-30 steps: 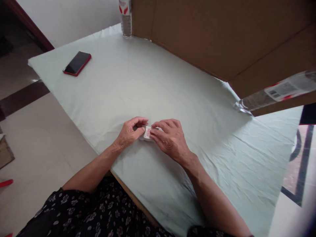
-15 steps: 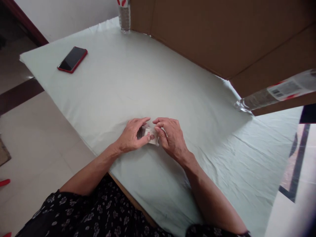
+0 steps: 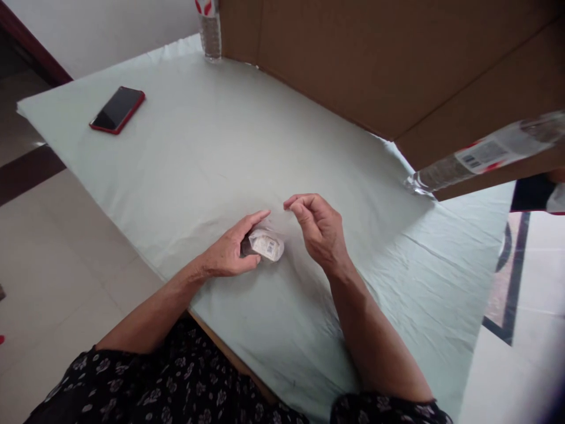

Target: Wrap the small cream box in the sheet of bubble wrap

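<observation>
A small packet (image 3: 267, 246) in clear, shiny plastic has a pale face and a tiny printed square code. My left hand (image 3: 229, 250) curves around its left side, thumb along the near edge and fingers along the far edge, steadying it just at the tablecloth. Part of the packet is hidden in that palm. To the right, apart from the packet's body, my right hand (image 3: 321, 227) is raised a little, with thumb and index finger pinched together. Whatever is between those fingertips is too thin or faint to make out.
A pale green cloth (image 3: 176, 159) covers the table. A phone in a red case (image 3: 118, 110) lies at the far left. A large brown cardboard panel (image 3: 326, 65) stands across the back, with a clear bottle (image 3: 210, 35) at its left end and another bottle (image 3: 468, 159) at its right.
My right hand has moved up and right, away from the packet, its fingertips now pinched. The left thumb has slid off the packet's face, showing the printed code. The view has shifted slightly.
</observation>
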{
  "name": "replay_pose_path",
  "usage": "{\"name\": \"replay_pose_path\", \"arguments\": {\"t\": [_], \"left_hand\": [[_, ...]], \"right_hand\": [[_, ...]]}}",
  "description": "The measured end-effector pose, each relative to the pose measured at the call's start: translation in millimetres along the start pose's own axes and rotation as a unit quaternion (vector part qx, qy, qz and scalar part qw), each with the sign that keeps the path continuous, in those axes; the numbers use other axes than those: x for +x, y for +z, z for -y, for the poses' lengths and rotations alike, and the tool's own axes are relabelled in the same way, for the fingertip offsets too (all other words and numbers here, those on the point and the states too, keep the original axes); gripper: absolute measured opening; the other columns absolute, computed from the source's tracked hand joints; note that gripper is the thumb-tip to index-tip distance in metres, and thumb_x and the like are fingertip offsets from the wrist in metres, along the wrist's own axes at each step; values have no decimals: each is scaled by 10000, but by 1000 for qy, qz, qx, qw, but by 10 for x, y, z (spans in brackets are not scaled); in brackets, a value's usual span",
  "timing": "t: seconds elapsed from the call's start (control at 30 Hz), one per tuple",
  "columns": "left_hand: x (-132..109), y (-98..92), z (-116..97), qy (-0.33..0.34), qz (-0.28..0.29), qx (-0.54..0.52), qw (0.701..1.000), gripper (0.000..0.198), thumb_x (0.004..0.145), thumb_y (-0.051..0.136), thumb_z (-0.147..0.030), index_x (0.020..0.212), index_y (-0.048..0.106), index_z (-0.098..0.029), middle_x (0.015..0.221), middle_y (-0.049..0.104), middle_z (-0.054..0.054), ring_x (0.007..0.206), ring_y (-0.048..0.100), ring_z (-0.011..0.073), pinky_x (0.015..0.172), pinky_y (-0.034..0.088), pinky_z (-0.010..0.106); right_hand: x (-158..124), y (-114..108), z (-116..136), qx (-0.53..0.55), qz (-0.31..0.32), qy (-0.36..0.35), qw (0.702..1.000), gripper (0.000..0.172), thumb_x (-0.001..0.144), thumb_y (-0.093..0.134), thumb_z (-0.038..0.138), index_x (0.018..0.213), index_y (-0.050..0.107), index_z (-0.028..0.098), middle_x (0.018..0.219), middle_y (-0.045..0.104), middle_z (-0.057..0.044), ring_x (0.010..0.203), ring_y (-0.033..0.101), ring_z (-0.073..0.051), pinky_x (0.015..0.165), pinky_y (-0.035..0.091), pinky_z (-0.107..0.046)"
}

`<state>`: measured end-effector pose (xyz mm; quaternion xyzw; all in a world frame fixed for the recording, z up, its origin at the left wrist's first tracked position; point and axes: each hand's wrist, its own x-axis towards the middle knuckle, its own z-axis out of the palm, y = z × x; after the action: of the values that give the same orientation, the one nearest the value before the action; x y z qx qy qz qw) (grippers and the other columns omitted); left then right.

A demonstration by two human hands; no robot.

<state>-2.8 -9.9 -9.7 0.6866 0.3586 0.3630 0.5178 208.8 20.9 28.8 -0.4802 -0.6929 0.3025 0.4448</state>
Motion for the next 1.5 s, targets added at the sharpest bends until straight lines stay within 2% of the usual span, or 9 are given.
{"name": "replay_pose_path", "arguments": {"t": [0.3, 0.4, 0.53, 0.73, 0.97, 1.1, 1.2, 1.33, 1.5], "left_hand": [[-12, -11, 17, -48, -12, -92, 995, 479, 756, 724, -227, 1207, 564, -242, 1327, 593, 108, 1077, 629, 244, 892, 507, 344], [5, -49, 0, -77, 26, -102, 991, 361, 792, 721, -332, 1115, 619, -208, 1118, 660, 87, 922, 633, 217, 763, 498, 309], [8, -82, -10, -124, 47, -143, 981, 480, 821, 707, -448, 1218, 657, -183, 1080, 696, 90, 960, 650, 248, 793, 502, 333], [4, -59, 110, -131, -43, -241, 961, 679, 744, 792, -420, 1346, 631, -150, 1268, 683, 137, 1230, 588, 347, 1022, 448, 438], [48, -43, 181, -116, -94, -310, 939, 759, 705, 808, -406, 1389, 594, -157, 1362, 637, 144, 1361, 499, 377, 1142, 360, 484], [35, -29, 175, -109, -77, -305, 943, 766, 734, 794, -389, 1429, 550, -179, 1431, 589, 135, 1397, 469, 362, 1141, 377, 471], [30, -20, 176, -93, -64, -293, 950, 771, 759, 772, -405, 1450, 518, -175, 1419, 595, 143, 1377, 494, 355, 1115, 416, 465], [44, -11, 142, -79, -61, -215, 972, 814, 775, 742, -447, 1476, 462, -142, 1383, 602, 169, 1327, 540, 348, 1101, 436, 476], [53, 3, 58, -23, -198, 113, 974, 615, 775, 727, -429, 1327, 588, -195, 1437, 503, 156, 1321, 505, 323, 1029, 487, 463]], "right_hand": [[216, -92, -352, 8, -86, 41, 995, 200, 957, 561, 358, 838, 650, 224, 868, 719, -18, 840, 640, -175, 826, 512, -344], [216, -100, -393, 5, -94, 39, 995, 187, 950, 561, 331, 824, 648, 223, 840, 706, -12, 811, 627, -166, 810, 503, -334], [217, -103, -425, -19, -103, 41, 994, 190, 944, 560, 325, 804, 639, 223, 801, 688, -2, 782, 617, -158, 788, 496, -320], [157, -209, -178, -79, -114, 23, 990, 153, 946, 559, 334, 979, 663, 226, 880, 699, 3, 767, 627, -142, 772, 499, -309], [17, -96, 113, -123, 74, -2, 990, 193, 937, 580, 360, 853, 660, 205, 745, 672, 5, 631, 574, -121, 624, 438, -264], [-71, 113, 121, -220, 84, 19, 972, 411, 853, 654, 558, 1025, 647, 185, 934, 714, -63, 661, 584, -146, 632, 420, -281], [-87, 167, 110, -289, 94, 47, 952, 348, 864, 625, 471, 1055, 638, 181, 954, 721, -84, 654, 577, -159, 602, 362, -281], [-36, 56, 4, -271, 99, 107, 952, 142, 861, 508, 234, 780, 620, 201, 686, 652, -13, 598, 521, -144, 611, 332, -286], [-23, -91, -198, -77, 67, 184, 978, 180, 838, 530, 315, 703, 571, 202, 617, 536, 26, 584, 464, -125, 594, 357, -275]]}}
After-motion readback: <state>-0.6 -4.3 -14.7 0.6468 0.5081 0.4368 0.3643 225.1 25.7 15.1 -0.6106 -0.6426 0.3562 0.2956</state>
